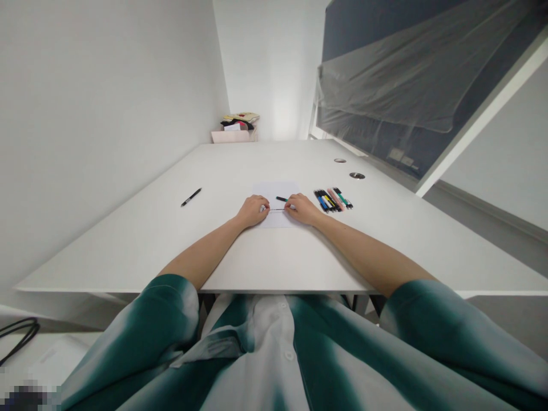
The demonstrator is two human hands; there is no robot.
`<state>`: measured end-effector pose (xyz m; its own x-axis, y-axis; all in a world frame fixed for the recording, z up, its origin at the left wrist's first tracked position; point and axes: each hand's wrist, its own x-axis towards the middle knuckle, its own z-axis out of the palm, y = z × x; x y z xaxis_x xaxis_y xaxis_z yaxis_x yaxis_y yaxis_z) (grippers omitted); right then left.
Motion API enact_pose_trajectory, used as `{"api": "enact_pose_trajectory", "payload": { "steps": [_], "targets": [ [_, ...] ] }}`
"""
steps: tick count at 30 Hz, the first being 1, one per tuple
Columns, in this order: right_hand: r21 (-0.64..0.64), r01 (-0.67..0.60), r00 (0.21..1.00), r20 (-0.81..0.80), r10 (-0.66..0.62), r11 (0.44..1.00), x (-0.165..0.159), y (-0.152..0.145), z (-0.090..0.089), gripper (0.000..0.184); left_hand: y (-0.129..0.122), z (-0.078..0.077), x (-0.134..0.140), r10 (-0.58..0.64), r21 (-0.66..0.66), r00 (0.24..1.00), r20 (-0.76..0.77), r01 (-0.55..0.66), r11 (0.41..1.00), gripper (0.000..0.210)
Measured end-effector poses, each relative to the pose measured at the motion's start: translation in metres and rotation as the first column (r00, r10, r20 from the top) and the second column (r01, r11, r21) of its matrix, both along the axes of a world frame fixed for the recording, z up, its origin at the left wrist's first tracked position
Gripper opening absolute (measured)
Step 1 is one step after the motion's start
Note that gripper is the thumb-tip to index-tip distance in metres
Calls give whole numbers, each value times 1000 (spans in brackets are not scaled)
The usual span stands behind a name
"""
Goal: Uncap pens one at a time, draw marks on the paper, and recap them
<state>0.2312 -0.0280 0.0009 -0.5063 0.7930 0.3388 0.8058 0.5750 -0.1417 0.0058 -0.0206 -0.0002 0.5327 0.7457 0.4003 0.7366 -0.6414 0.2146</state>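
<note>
My left hand (253, 211) is closed, its fingertips pinching one end of a thin, dark-tipped stick that looks like a pen refill (277, 209). At the other end, the thumb and fingers of my right hand (302, 209) are pinched around it, so it spans the small gap between the hands. Both hands rest over a white sheet of paper (276, 188). A dark pen piece with a green part (281, 198) lies on the sheet just beyond, its right end hidden by my right fingers.
A row of several pens (333, 200) lies right of my right hand. One black pen (190, 197) lies apart on the left. A pink box (230, 137) with folded cloth stands at the table's far end. Two round cable holes (357, 176) and a film-covered panel (385, 85) are on the right.
</note>
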Motion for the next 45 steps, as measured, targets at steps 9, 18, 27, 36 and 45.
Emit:
{"api": "enact_pose_trajectory", "payload": {
  "steps": [9,18,27,36,45],
  "targets": [
    [43,-45,999,1,45,998,-1,1,-3,18,-1,0,3,-27,23,999,-25,28,999,21],
    [22,-11,1000,-4,11,1000,2,1,-1,20,-1,2,0,19,21,1000,-13,-18,1000,19],
    [20,-51,998,-20,52,998,-3,-2,1,18,-2,2,3,-36,17,999,-11,37,999,18],
    [-27,-86,996,9,86,996,-11,-4,1,21,-8,3,10,-91,43,995,-34,93,995,20],
    [-7,-97,995,16,97,995,-8,-5,4,19,-4,1,5,-41,45,999,6,41,998,32]
  ]
}}
